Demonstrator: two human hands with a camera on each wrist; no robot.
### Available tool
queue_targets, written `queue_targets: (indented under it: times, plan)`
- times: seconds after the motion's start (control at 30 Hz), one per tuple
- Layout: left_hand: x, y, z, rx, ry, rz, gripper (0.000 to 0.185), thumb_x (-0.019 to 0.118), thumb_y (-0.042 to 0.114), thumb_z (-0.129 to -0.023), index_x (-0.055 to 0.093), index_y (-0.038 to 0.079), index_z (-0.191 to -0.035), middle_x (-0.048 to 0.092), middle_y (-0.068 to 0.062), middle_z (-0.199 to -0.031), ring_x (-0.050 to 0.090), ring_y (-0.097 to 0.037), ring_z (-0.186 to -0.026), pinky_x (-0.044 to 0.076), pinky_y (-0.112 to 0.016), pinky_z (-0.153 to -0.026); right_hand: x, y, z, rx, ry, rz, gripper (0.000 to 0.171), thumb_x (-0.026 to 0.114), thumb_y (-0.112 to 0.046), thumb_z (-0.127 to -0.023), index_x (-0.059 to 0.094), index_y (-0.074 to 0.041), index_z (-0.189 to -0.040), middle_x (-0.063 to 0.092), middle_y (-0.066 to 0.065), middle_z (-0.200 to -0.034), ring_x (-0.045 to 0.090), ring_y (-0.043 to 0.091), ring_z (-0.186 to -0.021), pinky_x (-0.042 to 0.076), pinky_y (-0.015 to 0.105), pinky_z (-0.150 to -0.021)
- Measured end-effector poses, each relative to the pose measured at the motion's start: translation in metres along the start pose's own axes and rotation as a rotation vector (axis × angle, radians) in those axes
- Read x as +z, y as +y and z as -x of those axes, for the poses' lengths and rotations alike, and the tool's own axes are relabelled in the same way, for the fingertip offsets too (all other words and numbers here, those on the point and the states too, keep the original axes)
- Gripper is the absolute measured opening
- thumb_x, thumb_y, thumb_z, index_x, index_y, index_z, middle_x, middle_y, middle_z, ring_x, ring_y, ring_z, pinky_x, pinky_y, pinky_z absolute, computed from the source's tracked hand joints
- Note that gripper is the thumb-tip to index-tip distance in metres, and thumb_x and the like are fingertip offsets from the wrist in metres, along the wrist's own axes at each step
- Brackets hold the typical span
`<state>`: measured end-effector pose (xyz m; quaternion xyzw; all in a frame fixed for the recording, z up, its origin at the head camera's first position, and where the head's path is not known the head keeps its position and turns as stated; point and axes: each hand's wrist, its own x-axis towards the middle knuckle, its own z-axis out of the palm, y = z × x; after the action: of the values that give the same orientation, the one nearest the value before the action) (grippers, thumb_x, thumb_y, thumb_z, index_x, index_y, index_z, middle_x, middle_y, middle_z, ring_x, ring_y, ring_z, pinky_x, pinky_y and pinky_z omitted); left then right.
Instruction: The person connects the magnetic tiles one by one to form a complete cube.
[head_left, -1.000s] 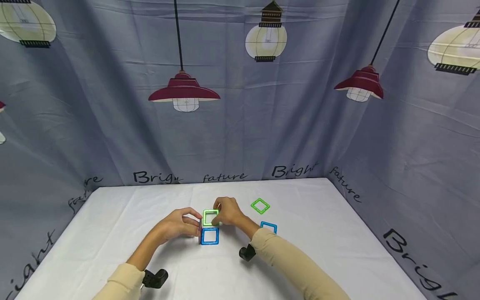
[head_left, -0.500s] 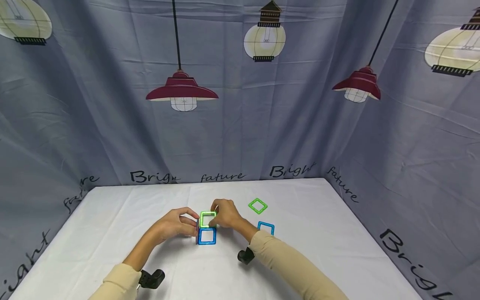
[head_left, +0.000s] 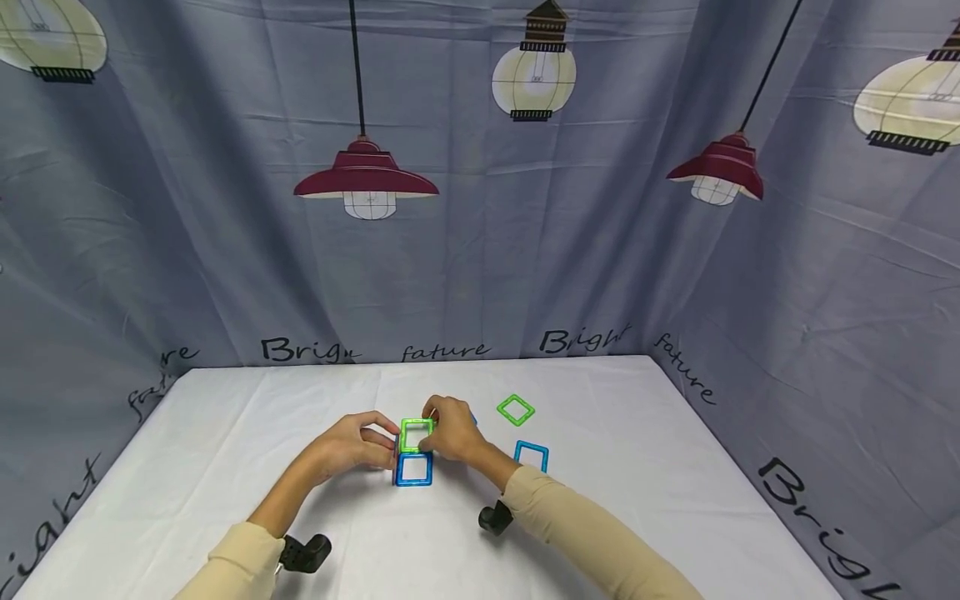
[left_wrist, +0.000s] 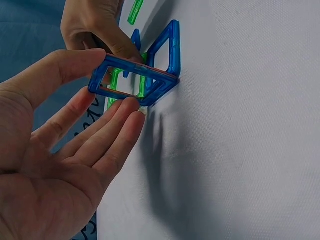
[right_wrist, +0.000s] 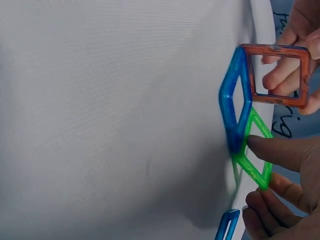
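My left hand (head_left: 352, 446) pinches the outer edge of an upright pair of square magnetic tiles between thumb and fingers. A blue tile (left_wrist: 117, 62) faces the left wrist camera, and an orange tile (right_wrist: 277, 99) backs it in the right wrist view. Along its other edge this pair meets a blue square tile (head_left: 414, 483), forming a corner. A green square tile (head_left: 416, 422) adjoins that blue one on its far side. My right hand (head_left: 453, 429) holds the green tile, thumb on its near face and fingers at the edge behind. All the tiles are open frames.
To the right, a green tile (head_left: 501, 409) lies turned like a diamond on the white cloth-covered table (head_left: 420, 550). A blue tile (head_left: 532, 443) lies beside my right forearm. Another blue piece (head_left: 474, 419) peeks out behind my right hand. A grey printed curtain (head_left: 465, 283) surrounds the table.
Both hands keep nearly the same hold, and the joined tiles stay together. A bit of blue has come into sight behind my right hand. The head view has shifted slightly.
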<state>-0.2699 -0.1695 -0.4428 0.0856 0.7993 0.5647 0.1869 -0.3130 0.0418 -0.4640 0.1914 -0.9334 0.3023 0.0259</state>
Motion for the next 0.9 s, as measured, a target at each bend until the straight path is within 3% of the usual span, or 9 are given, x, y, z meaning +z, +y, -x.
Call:
queue_targets:
  times: [0.23, 0.5, 0.67, 0.9]
  plan:
    - [0.000, 0.000, 0.001, 0.006, -0.010, 0.011, 0.053, 0.082, 0.008, -0.079, 0.059, -0.004, -0.126, 0.071, -0.023, -0.117, 0.070, -0.020, -0.094, 0.059, -0.035, -0.081, -0.012, -0.003, 0.000, -0.014, -0.015, -0.103, 0.031, 0.087, 0.000, -0.073, 0.071, -0.005, -0.099, 0.069, 0.010, -0.092, 0.059, 0.015, -0.081, 0.051, 0.028, -0.072]
    - [0.000, 0.002, 0.002, -0.006, -0.013, 0.010, 0.054, 0.081, 0.008, -0.078, 0.059, -0.003, -0.126, 0.070, -0.024, -0.119, 0.071, -0.020, -0.094, 0.059, -0.043, -0.085, -0.024, -0.002, 0.002, 0.057, -0.067, -0.220, 0.014, 0.075, 0.001, -0.084, 0.075, -0.008, -0.095, 0.071, 0.006, -0.087, 0.061, 0.014, -0.079, 0.048, 0.027, -0.068]
    - [0.000, 0.002, 0.002, -0.014, -0.006, 0.014, 0.055, 0.081, 0.007, -0.078, 0.058, -0.002, -0.127, 0.070, -0.025, -0.119, 0.070, -0.022, -0.093, 0.059, -0.044, -0.085, -0.028, 0.001, 0.003, 0.078, -0.092, -0.266, 0.015, 0.068, 0.003, -0.086, 0.076, -0.009, -0.092, 0.074, 0.007, -0.088, 0.062, 0.014, -0.078, 0.046, 0.025, -0.066]
    - [0.000, 0.001, 0.002, -0.034, 0.002, 0.012, 0.063, 0.082, 0.007, -0.078, 0.054, 0.003, -0.135, 0.070, -0.023, -0.122, 0.071, -0.023, -0.097, 0.058, -0.044, -0.087, -0.032, 0.000, 0.005, 0.116, -0.139, -0.309, 0.015, 0.070, 0.000, -0.085, 0.078, -0.012, -0.090, 0.073, 0.002, -0.087, 0.058, 0.014, -0.078, 0.046, 0.025, -0.065]
